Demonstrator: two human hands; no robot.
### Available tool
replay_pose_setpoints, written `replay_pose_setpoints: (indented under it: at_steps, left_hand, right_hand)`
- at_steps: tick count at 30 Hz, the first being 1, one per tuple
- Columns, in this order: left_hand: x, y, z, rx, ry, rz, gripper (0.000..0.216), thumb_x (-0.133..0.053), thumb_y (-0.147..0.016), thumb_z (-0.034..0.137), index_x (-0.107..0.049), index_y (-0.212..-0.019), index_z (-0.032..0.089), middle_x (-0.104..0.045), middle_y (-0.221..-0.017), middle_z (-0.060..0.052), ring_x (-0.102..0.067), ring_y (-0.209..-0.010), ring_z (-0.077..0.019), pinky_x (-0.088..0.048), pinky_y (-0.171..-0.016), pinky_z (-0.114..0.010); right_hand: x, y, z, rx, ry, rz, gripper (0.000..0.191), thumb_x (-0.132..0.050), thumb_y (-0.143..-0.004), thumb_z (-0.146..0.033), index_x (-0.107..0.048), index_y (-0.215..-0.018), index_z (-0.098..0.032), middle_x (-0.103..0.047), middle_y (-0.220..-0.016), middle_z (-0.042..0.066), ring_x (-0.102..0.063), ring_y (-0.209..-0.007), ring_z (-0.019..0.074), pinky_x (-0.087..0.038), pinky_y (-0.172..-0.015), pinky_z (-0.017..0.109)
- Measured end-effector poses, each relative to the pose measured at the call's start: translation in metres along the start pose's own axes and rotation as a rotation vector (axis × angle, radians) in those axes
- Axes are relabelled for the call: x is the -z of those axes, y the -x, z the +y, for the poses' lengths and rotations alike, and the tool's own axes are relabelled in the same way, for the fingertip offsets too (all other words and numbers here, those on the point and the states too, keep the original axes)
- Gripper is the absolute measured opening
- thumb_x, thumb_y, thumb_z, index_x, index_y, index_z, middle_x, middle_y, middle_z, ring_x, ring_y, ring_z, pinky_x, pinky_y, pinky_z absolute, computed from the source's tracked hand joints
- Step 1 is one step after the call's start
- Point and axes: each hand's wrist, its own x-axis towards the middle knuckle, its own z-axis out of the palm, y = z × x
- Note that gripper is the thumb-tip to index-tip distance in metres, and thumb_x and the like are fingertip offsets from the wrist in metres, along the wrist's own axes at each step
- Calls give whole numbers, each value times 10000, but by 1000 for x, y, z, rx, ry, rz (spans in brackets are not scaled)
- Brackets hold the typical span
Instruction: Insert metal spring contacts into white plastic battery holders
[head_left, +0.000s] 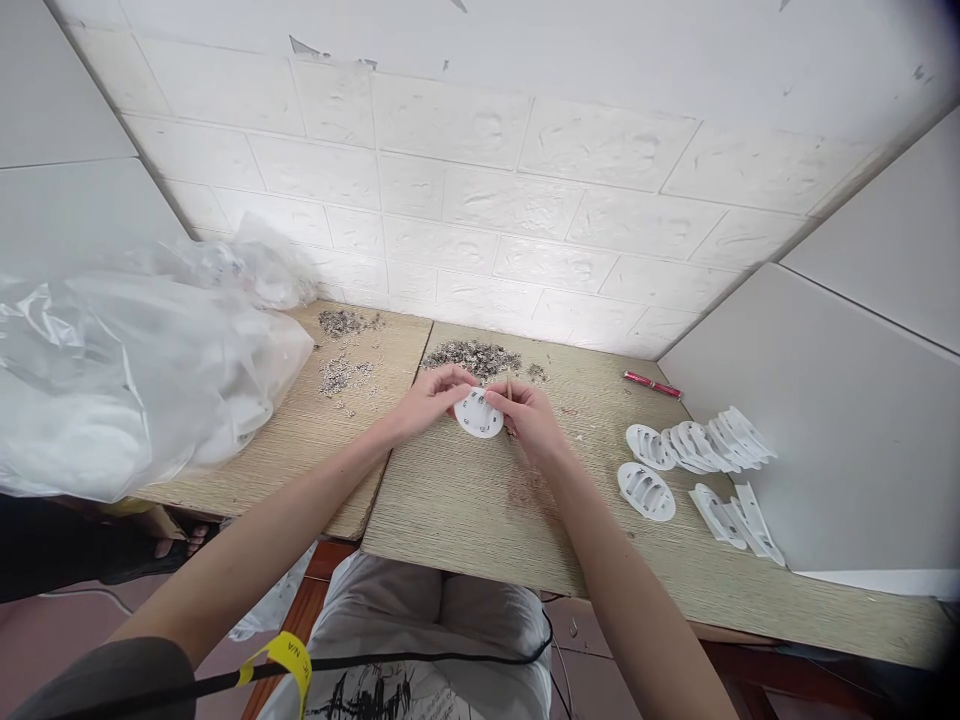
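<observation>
Both my hands meet over a round white plastic part (478, 414) resting on the wooden table (465, 510). My left hand (433, 397) pinches its upper left rim with curled fingers. My right hand (525, 410) grips its right rim and also has a thin wooden stick (509, 386) between its fingers. Just beyond the hands lies a heap of small grey metal pieces (472, 357).
A big clear plastic bag (127, 370) fills the left side of the table. More small metal pieces (341, 350) are scattered behind it. Several white oval plastic parts (694, 460) lie at the right, a red pen (651, 384) beyond them. White walls close in behind and right.
</observation>
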Motion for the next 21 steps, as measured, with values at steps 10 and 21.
replay_pose_setpoints:
  at_steps: [10, 21]
  left_hand:
    - [1, -1, -10, 17, -260, 71, 174, -644, -657, 244, -683, -799, 151, -421, -520, 46, -333, -501, -82, -246, -477, -223]
    - [-5, 0, -5, -195, -469, 137, 78, -576, -662, 133, -620, -720, 160, -537, -774, -25, -440, -624, -120, -349, -570, -249]
  right_hand:
    - [-5, 0, 6, 177, 354, 56, 243, -681, -717, -431, -678, -731, -188, -513, -630, -1, -427, -614, 136, -333, -558, 276]
    - [-10, 3, 1, 242, 454, 56, 238, -657, -761, -429, -647, -696, -200, -435, -605, -13, -365, -591, 135, -270, -558, 287]
